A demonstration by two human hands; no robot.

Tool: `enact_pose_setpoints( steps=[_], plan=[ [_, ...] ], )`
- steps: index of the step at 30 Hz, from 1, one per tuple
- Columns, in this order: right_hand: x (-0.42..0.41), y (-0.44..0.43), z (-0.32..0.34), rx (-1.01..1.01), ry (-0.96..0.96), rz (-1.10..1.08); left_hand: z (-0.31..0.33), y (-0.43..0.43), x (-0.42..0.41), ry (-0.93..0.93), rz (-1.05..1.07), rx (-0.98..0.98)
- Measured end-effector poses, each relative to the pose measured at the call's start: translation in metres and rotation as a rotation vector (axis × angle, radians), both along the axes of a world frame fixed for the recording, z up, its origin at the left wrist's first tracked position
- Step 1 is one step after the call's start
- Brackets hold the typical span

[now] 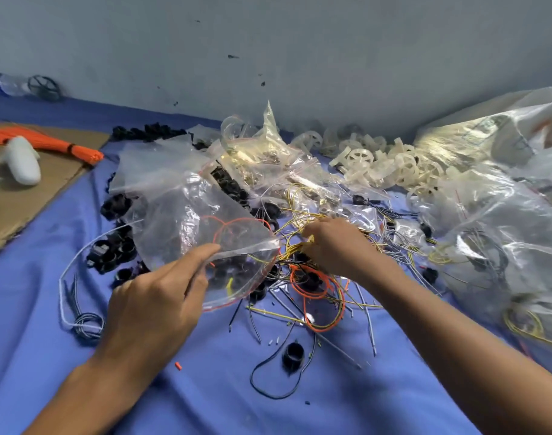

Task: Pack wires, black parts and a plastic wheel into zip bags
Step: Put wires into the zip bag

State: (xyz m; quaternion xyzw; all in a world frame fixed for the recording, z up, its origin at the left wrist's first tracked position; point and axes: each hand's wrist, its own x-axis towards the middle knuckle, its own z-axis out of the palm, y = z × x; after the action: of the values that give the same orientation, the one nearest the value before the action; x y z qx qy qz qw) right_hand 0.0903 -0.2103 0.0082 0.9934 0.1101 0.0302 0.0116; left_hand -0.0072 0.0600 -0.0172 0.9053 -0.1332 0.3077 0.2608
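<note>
Clear zip bag (186,221), rim pinched by the left hand (155,309), gapes beside the right hand (337,249) clutching yellow wires (292,246); blue cloth (205,394) spreads nearer.

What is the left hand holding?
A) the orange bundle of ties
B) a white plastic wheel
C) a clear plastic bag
C: the left hand pinches the rim of the clear plastic zip bag, while the right hand grips thin yellow wires.
</note>
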Motion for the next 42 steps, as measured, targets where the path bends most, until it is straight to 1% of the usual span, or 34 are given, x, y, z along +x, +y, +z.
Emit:
enact_pose_setpoints(
  steps=[2, 4, 6, 9, 12, 15, 16, 18, 21, 23, 28, 30, 32, 34, 37, 40, 41, 42],
  plan=[
    [0.004, -0.001, -0.002, -0.062, 0.002, 0.012, -0.001, 0.004, 0.000, 0.023, -0.003, -0.017],
    [0.006, -0.003, 0.003, -0.092, -0.017, -0.028, -0.002, 0.004, 0.002, 0.042, 0.003, -0.039],
    [0.006, -0.008, 0.015, 0.017, -0.050, -0.129, 0.000, 0.003, 0.005, 0.086, -0.017, -0.072],
    [-0.001, -0.022, 0.041, 0.342, -0.162, -0.228, 0.005, 0.005, 0.004, 0.128, -0.044, -0.105],
    [-0.015, -0.030, 0.066, 0.803, -0.269, -0.238, 0.009, 0.006, 0.003, 0.096, -0.059, -0.081],
    [-0.030, -0.027, 0.084, 1.271, -0.289, -0.229, 0.009, 0.008, 0.003, 0.064, -0.059, -0.042],
    [-0.037, -0.026, 0.089, 1.378, -0.278, -0.213, 0.008, 0.008, 0.002, 0.062, -0.070, -0.033],
    [-0.051, -0.023, 0.096, 1.503, -0.237, -0.159, 0.006, 0.009, 0.002, 0.064, -0.100, -0.036],
    [-0.082, -0.022, 0.098, 1.546, -0.134, -0.090, 0.003, 0.008, 0.006, 0.103, -0.129, -0.067],
    [-0.105, -0.021, 0.093, 1.531, -0.016, -0.072, 0.002, 0.007, 0.010, 0.138, -0.121, -0.082],
    [-0.134, -0.002, 0.073, 1.345, 0.282, -0.139, 0.000, 0.003, 0.009, 0.164, -0.097, -0.127],
    [-0.131, 0.010, 0.067, 1.288, 0.352, -0.164, -0.002, 0.000, 0.008, 0.176, -0.096, -0.127],
    [-0.122, 0.026, 0.059, 1.291, 0.380, -0.165, -0.003, -0.003, 0.005, 0.196, -0.095, -0.115],
    [-0.111, 0.048, 0.047, 1.361, 0.354, -0.167, -0.004, -0.007, 0.002, 0.208, -0.133, -0.111],
    [-0.100, 0.083, 0.026, 1.596, 0.330, -0.245, -0.002, -0.012, -0.004, 0.221, -0.247, -0.131],
    [-0.086, 0.109, 0.012, 1.731, 0.419, -0.262, 0.002, -0.014, -0.010, 0.280, -0.362, -0.191],
    [-0.079, 0.116, 0.010, 1.813, 0.449, -0.259, 0.003, -0.015, -0.010, 0.283, -0.386, -0.209],
    [-0.071, 0.124, 0.009, 1.940, 0.497, -0.293, 0.004, -0.016, -0.010, 0.280, -0.405, -0.231]
  ],
)
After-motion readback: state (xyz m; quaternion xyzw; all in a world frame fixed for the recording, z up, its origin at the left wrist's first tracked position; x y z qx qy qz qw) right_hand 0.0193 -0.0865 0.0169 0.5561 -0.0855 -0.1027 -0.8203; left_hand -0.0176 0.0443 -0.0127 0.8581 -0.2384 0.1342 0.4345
